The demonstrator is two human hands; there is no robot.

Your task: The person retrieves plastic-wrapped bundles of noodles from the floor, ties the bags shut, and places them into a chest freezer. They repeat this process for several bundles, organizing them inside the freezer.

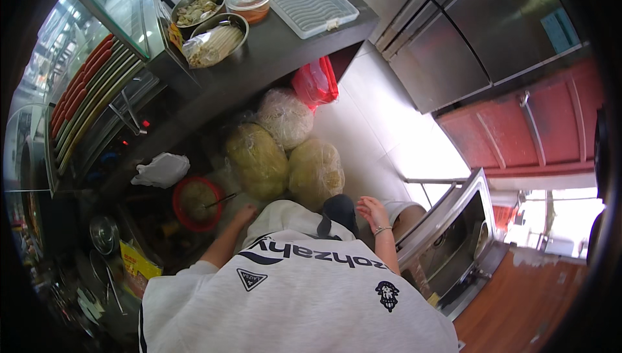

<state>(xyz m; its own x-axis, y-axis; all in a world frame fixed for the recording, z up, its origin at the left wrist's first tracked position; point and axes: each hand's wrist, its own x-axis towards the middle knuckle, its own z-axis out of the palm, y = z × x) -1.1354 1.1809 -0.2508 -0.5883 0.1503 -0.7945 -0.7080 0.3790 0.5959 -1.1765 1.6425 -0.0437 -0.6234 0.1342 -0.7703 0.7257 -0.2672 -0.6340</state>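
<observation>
My left hand (245, 214) is lowered beside my left leg, near a red basin (197, 204) with pale contents and a long handle sticking out. Its fingers are too small and dim to make out. On the other side, my right hand (372, 212), with a bracelet at the wrist, hangs in the air by my right knee, fingers loosely apart and holding nothing. In front of my legs, two clear plastic bags of yellowish-green food (257, 162) (316, 171) stand on the floor. Behind them are a clear bag with whitish contents (285, 118) and a red plastic bag (315, 83).
A dark counter (285, 52) carries metal bowls of food (198, 8), a lidded tub (249, 1) and a clear plastic tray (312, 3). A metal sink (453, 239) stands close on my right. Steel cabinet doors (440, 42) rise at far right. A white bag (161, 170) lies left.
</observation>
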